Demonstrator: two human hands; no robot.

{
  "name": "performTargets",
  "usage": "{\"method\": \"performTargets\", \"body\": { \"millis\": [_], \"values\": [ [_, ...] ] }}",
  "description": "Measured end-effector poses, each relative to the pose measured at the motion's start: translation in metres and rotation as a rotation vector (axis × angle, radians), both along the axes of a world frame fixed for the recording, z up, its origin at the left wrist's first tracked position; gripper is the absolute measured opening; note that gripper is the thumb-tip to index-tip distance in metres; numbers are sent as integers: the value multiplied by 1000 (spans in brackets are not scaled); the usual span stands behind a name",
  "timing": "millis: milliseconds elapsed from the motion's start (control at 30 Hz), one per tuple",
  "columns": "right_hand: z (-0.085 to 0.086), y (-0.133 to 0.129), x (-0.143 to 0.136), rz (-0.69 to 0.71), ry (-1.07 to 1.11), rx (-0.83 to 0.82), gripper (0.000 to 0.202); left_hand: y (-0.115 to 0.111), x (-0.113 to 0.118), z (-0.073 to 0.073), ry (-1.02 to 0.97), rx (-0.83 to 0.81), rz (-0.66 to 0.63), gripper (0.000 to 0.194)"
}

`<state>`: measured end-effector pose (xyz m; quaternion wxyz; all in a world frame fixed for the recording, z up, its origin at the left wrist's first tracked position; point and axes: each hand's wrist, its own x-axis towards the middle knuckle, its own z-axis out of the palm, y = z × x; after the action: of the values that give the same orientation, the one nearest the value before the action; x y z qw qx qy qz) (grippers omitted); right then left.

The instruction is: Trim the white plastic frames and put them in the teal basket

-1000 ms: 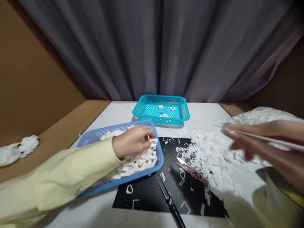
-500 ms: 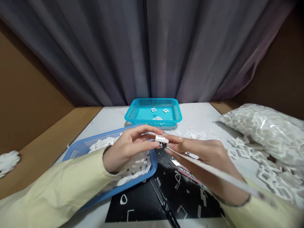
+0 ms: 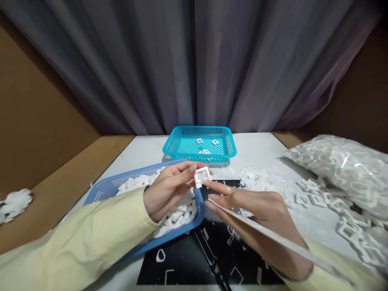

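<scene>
Pinched in my left hand point(image 3: 171, 188) is a small white square plastic frame point(image 3: 202, 176), its opening turned toward me. My right hand point(image 3: 257, 206) comes in from the right, with its index fingertip at the frame's lower edge. A long thin white strip point(image 3: 273, 232) is gripped between that hand's thumb and fingers and runs back over the forearm. Below my left hand stands a blue basket point(image 3: 200, 220) holding many white pieces point(image 3: 177, 218). Under both hands lies a black mat point(image 3: 182, 262) with white scraps on it.
A turquoise basket point(image 3: 233, 151) at the back holds several white frames. On the right, a clear plastic bag point(image 3: 339, 161) of white frames lies beside loose frames point(image 3: 348, 228) and shavings point(image 3: 257, 178). A dark slender tool point(image 3: 214, 262) lies on the mat. A grey curtain point(image 3: 194, 64) hangs behind.
The white frame has been turned from edge-on to show its open face. My left fingers have regrasped it. My right hand has shifted slightly down, still with the strip.
</scene>
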<state>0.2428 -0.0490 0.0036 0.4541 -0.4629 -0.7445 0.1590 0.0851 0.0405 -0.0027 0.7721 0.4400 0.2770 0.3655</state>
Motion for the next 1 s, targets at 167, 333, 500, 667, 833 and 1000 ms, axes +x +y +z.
{"method": "performTargets", "body": {
  "millis": [167,333,500,667,833,1000],
  "values": [
    [9,-2,3,-23,145,-248,14,0,-1,-2,-5,-122,-155,31],
    [16,-1,7,5,320,-460,12,-1,-1,-3,-7,-193,-211,36],
    [17,3,7,-43,416,-347,5,-2,0,-6,-57,-195,-247,37],
    [15,6,7,-53,417,-350,6,-2,0,-9,-52,-199,-283,42],
    [13,7,7,-58,366,-366,5,-3,0,-9,-24,-129,-343,41],
    [10,7,8,-64,301,-387,6,-3,0,-11,-34,-124,-357,40]
  ]
}}
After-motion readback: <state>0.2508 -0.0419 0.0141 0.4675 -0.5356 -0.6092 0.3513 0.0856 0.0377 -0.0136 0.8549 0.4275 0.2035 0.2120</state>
